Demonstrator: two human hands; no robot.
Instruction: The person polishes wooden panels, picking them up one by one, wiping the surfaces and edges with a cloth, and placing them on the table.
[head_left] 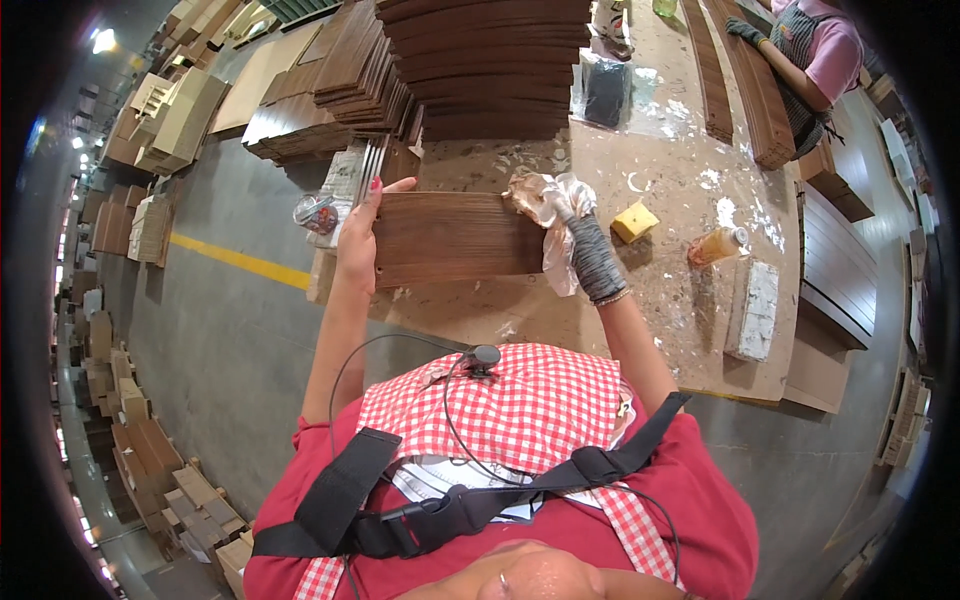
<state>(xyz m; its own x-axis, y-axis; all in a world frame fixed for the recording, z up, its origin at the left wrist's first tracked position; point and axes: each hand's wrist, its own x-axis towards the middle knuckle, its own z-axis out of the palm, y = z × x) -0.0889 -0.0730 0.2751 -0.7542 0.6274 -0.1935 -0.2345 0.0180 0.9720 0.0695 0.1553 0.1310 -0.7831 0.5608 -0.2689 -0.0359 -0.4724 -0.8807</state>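
Board: a flat, dark brown oblong [455, 240] with streaky wood grain and straight edges, face up over the table [650, 340] in front of the person; the clock below is read from its middle, 12 away from the person.
Left hand: bare [357, 245], at 9 o'clock, fingers clamped on the board's end, some tips hidden behind it.
Right hand: at 3 o'clock, in a ribbed grey knit glove [592, 255], fingers bunched on the cloth; their exact spacing cannot be told.
Cloth: crumpled, thin and whitish [562, 200], stained brown at one corner, against the board's 3 o'clock end.
Sponge: yellow, porous, blocky [635, 221], at 3 o'clock, just beside the glove.
Bottle: clear, amber inside, lying farther out at 3 o'clock [717, 246].
Block: whitish, rough, oblong [753, 312], between 3 and 4.
Stack: dark brown panels in layers [485, 65], at 12.
Co-worker: at 2 o'clock, a gloved hand [745, 32] on a long grooved plank [757, 90].
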